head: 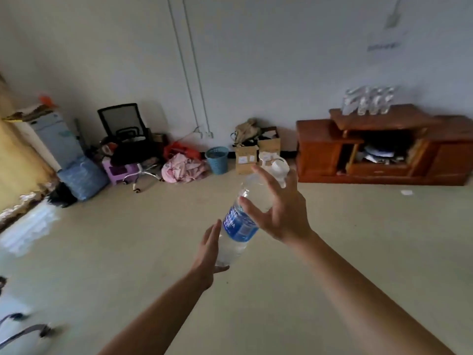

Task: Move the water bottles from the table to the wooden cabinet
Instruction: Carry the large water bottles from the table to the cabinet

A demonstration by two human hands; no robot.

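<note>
A clear water bottle [242, 224] with a blue label and a white cap hangs tilted in mid-frame, cap pointing up and to the right. My right hand [279, 208] wraps its upper body, fingers spread around it. My left hand [210, 252] supports the bottle's base from the left, palm against it. Far at the right stands the wooden cabinet [384, 149], low and reddish-brown. Several clear bottles [368, 101] stand together on its raised top shelf. The table is out of view.
Beige floor stretches between me and the cabinet. Along the back wall lie a blue wastebasket [217, 160], cardboard boxes [256, 155], a pink cloth heap [184, 167] and an office chair [128, 139]. A water dispenser [56, 137] stands at the left.
</note>
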